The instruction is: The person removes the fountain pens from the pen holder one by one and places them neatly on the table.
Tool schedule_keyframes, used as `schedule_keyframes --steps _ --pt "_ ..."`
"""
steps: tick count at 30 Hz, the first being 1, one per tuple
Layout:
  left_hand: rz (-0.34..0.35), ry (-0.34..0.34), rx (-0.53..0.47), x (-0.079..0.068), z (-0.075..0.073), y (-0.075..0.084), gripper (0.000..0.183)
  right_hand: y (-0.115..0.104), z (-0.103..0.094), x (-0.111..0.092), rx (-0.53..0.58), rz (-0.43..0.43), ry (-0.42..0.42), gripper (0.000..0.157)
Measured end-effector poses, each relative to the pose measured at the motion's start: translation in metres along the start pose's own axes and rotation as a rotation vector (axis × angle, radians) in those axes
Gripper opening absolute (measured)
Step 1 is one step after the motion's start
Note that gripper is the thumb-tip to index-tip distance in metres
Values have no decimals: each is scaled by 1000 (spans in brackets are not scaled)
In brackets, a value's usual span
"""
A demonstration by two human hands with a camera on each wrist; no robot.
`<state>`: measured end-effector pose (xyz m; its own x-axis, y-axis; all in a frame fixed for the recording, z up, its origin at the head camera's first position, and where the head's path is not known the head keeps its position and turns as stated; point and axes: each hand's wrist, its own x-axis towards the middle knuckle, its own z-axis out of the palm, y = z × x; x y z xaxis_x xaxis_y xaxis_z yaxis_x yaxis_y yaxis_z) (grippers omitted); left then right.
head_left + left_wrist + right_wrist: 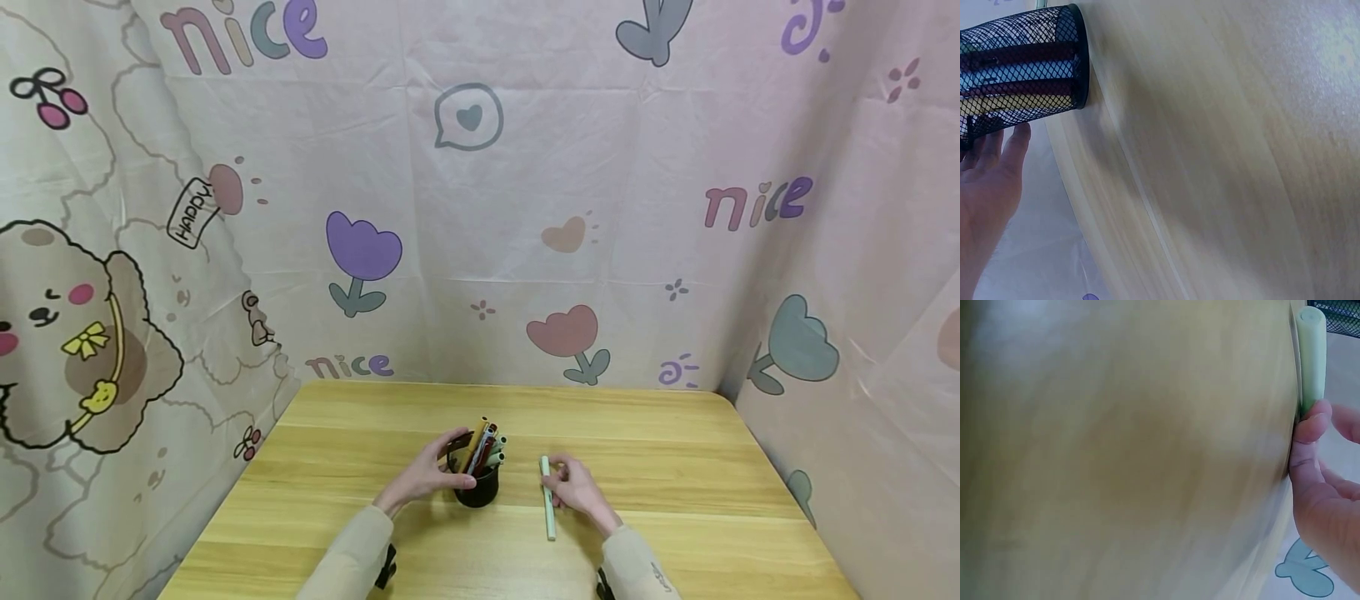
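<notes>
My left hand (422,478) grips a black mesh pen cup (477,495), its thumb at the near side and the fingers reaching round the back. Several pens (480,447) lean out of the cup, among them orange, dark red and pale green ones. In the left wrist view, the mesh cup (1022,69) shows the pens' coloured barrels through its wall. To the right of the cup, my right hand (577,489) pinches a pale green pen (551,523) between thumb and fingers. The right wrist view shows one rounded end of that pen (1313,347) beyond the thumb.
Both hands are over a light wooden table (337,425). A printed cloth curtain (465,225) hangs behind the table's far edge and along both sides.
</notes>
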<state>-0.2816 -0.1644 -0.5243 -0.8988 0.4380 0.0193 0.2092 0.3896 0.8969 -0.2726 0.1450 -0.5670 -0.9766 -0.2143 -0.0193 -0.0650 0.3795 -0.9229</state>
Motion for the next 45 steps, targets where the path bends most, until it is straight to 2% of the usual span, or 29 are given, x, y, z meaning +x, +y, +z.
schedule_keyframes --steps 6,10,17,20,26,36,45 --pt "2 -2 20 1 0 0 95 -1 -4 -5 35 -15 -25 48" --pt "5 -4 24 1 -1 1 96 -3 -6 -9 48 -6 -11 52" --pt "5 -3 12 0 -1 1 97 -13 -4 -13 101 3 13 44" --pt "0 3 32 -2 0 2 97 -20 -1 -15 123 -29 42 40" --pt "4 0 31 -3 1 2 96 -35 9 -18 160 -166 87 30" --pt "18 -7 1 -1 0 3 98 -55 26 -20 194 -326 25 29" --pt "23 -6 -12 0 0 4 97 -58 37 -17 237 -380 20 30"
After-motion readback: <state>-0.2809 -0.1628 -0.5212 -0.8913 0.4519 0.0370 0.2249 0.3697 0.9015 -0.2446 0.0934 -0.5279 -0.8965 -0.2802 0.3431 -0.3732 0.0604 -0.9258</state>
